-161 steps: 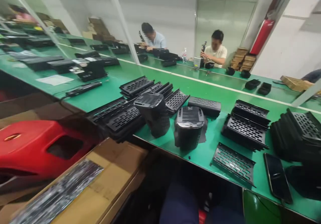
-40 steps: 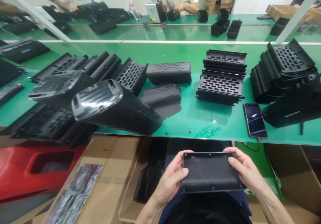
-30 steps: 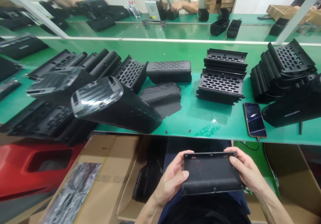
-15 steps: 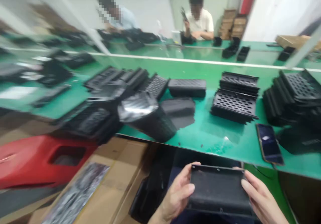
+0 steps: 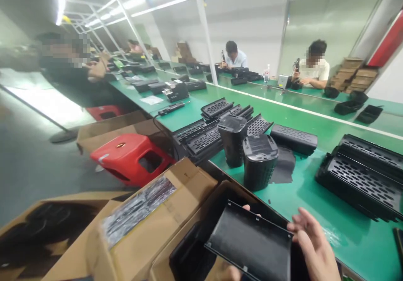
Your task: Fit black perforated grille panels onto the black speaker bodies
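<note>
- While the left hand (image 5: 233,273) grips the curved black rectangular panel (image 5: 253,242) by its long edges, the right hand (image 5: 315,247), fingers loosely apart, is beside one end, contact unclear.
- Behind the panel, most of the left hand is hidden.

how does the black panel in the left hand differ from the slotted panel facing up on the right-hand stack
The held panel shows a plain face with no visible slots; the slotted panel shows rows of openings.
The held panel is gripped in the left hand, off the table; the slotted panel lies in a stack on the green table.
Both are black.
</note>
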A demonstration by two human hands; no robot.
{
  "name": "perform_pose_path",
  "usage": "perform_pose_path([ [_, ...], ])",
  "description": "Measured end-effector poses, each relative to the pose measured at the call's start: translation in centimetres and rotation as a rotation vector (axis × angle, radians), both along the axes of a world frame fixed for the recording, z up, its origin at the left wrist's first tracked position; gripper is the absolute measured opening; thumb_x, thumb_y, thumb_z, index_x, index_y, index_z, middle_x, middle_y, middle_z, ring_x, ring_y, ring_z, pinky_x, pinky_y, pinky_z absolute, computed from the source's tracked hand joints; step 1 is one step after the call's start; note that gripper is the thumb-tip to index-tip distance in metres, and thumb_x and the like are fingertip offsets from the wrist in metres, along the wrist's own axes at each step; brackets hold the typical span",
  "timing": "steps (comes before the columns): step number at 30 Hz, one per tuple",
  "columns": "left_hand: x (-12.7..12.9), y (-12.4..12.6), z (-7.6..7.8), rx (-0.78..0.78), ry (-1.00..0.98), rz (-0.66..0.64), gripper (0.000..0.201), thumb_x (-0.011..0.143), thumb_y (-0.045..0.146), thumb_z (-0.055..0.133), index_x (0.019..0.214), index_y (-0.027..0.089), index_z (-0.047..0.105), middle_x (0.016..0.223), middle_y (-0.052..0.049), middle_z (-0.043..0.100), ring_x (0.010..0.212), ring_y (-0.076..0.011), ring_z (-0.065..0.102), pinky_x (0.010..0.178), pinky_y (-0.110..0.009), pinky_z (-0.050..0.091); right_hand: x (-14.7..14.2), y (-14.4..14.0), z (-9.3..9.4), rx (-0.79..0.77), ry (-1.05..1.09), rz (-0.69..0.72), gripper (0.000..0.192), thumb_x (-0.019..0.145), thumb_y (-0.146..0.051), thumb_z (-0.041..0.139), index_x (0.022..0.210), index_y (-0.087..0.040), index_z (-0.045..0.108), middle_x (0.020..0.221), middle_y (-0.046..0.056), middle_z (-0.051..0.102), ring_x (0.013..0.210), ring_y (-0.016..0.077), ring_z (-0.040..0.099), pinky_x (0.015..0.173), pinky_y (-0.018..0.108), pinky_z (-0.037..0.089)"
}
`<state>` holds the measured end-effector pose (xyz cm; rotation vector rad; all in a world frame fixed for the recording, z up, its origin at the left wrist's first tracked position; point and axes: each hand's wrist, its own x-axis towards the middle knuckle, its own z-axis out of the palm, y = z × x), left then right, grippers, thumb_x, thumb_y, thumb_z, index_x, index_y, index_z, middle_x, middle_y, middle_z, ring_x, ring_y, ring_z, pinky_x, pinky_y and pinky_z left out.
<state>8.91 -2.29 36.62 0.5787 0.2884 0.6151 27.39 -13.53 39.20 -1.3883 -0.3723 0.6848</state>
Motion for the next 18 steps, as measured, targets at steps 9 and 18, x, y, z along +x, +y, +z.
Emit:
perform_pose_path([
  [9,-3.3,1.5,1.2,-0.099,-0.164,0.163,0.099,0.058,0.088,0.076,0.136,0.028,0.069,0.119,-0.008,0.074,0.099,-0.0276,0.068,0.082,-0.037,0.057,-1.5,15.2,0.4,0.063,-0.904,-0.11,0.124,0.079,-0.057,0.083,0.166,-0.016,0.004,0.166,0.024,0.016,0.157,0.0412,0.017,0.126,0.061,0.017],
  [18,-3.1,1.3,0.0,-0.201,-0.335,0.128,0.099,0.065,0.093,0.062,0.131,0.019,0.069,0.101,-0.013,0.068,0.082,-0.0238,0.061,0.065,-0.038,0.055,-0.6,11.7,6.2,0.075,-0.668,0.042,0.123,0.081,-0.045,0.084,0.167,-0.027,-0.003,0.159,0.016,0.043,0.141,0.0396,0.05,0.116,0.051,0.043],
])
